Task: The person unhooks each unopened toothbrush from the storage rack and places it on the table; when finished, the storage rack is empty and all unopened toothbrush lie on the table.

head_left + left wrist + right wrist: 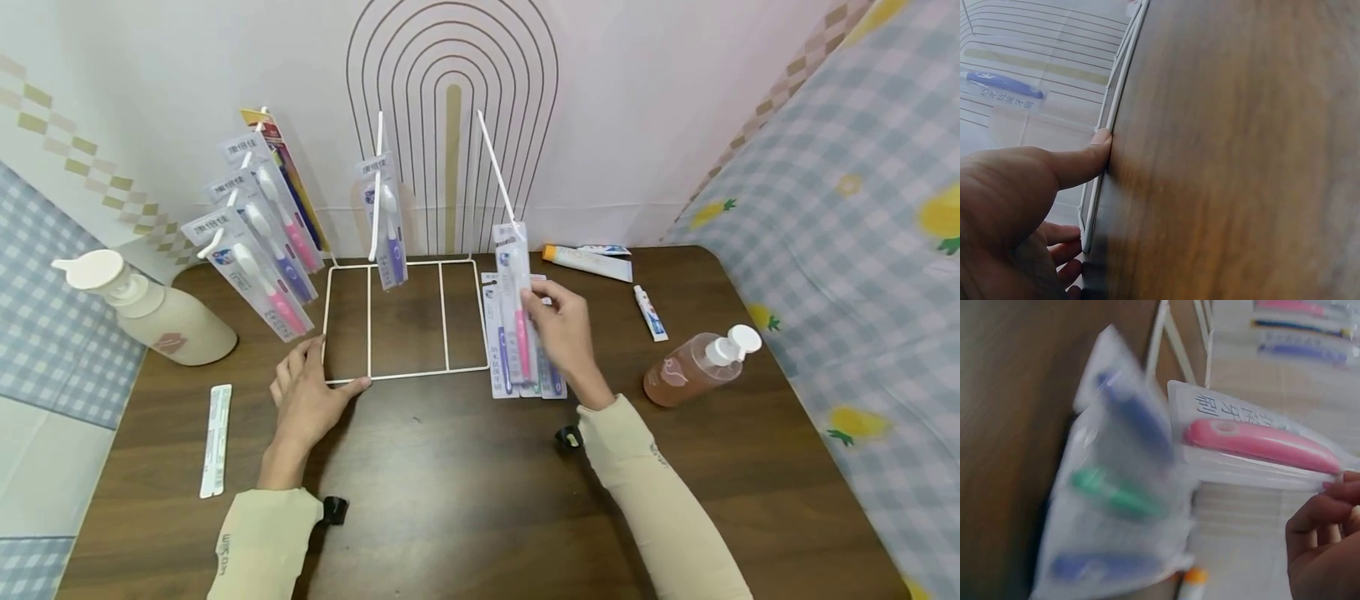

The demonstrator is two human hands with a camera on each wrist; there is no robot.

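White wire rack stands at the middle of the desk, toward the far edge. Three upright prongs. Left prong carries several packaged toothbrushes, pink and purple handles; middle prong carries one pack with a purple handle; right prong is bare along its upper length.

Right hand pinches a toothbrush pack by its right edge, thumb and fingers curled on it, holding it upright just below the right prong, beside the rack's right side. Pack: clear blister on a white card with blue print, pink handle; the right wrist view shows the pink handle and printed characters. Under it, more packs lie flat on the desk, with blue and green handles.

Left hand rests on the rack's near left corner, fingers relaxed; the thumb tip presses against the wire base.

Cream pump bottle lies at the left edge; amber pump bottle at the right, contents not clear. Toothpaste tube near the far right.
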